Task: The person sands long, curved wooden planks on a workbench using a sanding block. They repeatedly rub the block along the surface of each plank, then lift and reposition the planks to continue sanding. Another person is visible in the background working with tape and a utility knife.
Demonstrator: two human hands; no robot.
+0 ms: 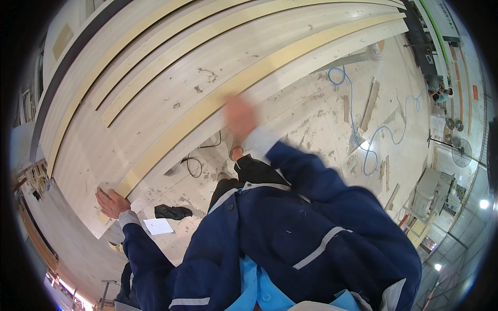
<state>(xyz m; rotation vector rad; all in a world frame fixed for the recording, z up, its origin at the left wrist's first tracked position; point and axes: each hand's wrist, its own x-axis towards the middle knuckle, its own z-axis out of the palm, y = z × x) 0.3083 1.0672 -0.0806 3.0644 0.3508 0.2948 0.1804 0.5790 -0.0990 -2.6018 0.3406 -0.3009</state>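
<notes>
A long pale board point(155, 124) spreads in front of me, with a long yellowish strip point(179, 136) lying along its near edge. At the strip's left end, my left hand point(111, 203) rests flat across it, fingers stretched out. My right hand point(240, 117) is over the strip farther right, near its middle. Motion smears that hand, so its fingers and anything in them cannot be made out. Beyond lie several more yellowish strips point(171, 52), roughly parallel to the near one.
A dark band point(49, 111) edges the far left side. On the stained floor below are a blue hose point(353, 111), a black cable point(194, 167), a black crumpled bag point(173, 212), a white sheet point(158, 226) and loose offcuts point(370, 105). A large fan point(461, 152) stands far right.
</notes>
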